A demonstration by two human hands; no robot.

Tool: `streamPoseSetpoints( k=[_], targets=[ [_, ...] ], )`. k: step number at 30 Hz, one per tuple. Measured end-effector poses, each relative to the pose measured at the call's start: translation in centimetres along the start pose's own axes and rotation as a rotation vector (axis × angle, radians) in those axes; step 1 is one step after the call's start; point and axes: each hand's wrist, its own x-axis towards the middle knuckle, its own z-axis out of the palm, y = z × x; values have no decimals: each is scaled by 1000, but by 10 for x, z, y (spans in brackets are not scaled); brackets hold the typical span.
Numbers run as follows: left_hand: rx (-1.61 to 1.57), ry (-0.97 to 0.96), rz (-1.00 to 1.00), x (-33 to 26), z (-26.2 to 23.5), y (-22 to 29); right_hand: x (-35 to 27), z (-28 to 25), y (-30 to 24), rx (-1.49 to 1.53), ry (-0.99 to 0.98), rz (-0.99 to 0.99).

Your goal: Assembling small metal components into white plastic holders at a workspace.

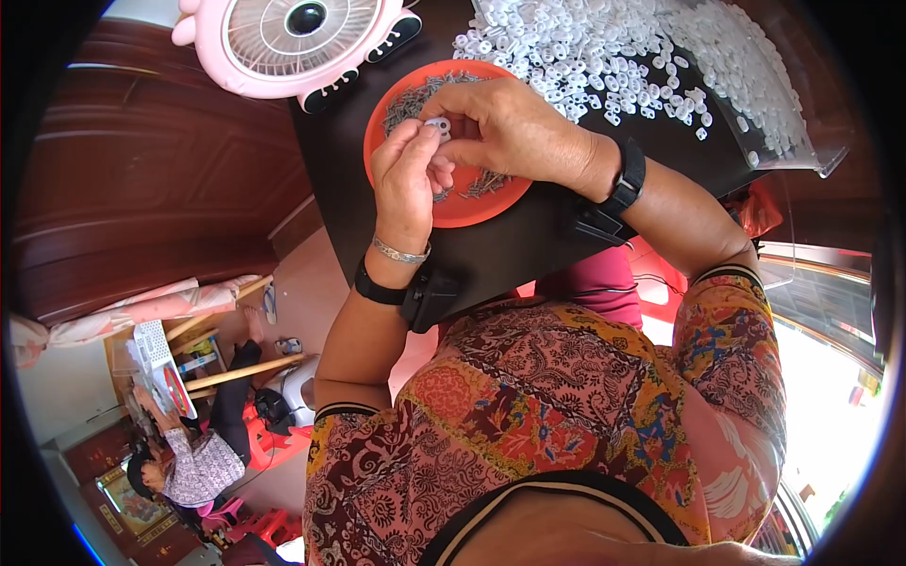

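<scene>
My left hand [404,174] and my right hand [519,127] meet above a round orange-red bowl [469,209]. A small white plastic piece with round holes [439,124] is pinched at my left thumb and fingertips. The right hand's curled fingers and thumb close in around the same piece; whatever else they hold is hidden. Small grey metal screws or pins [486,181] lie scattered in the bowl, partly covered by my hands.
Many similar white plastic pieces [613,71] spread over the dark table [491,255], with more in a clear tray [769,85] at far right. A pink fan [302,42] stands at far left. Another person [203,462] sits working at lower left.
</scene>
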Motion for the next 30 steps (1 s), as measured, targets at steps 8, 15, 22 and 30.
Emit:
streamPoseSetpoints(
  k=[8, 15, 22, 30],
  targets=[
    [-130, -46, 32, 4, -7, -3, 1, -2, -3, 20, 1, -30],
    [-85, -41, 56, 2, -6, 1, 1, -2, -2, 17, 35, -91],
    [-28, -32, 90, -2, -6, 1, 1, -2, -2, 53, 48, -150],
    [5, -64, 77, -5, -3, 2, -1, -2, 1, 54, 18, -145]
  ],
)
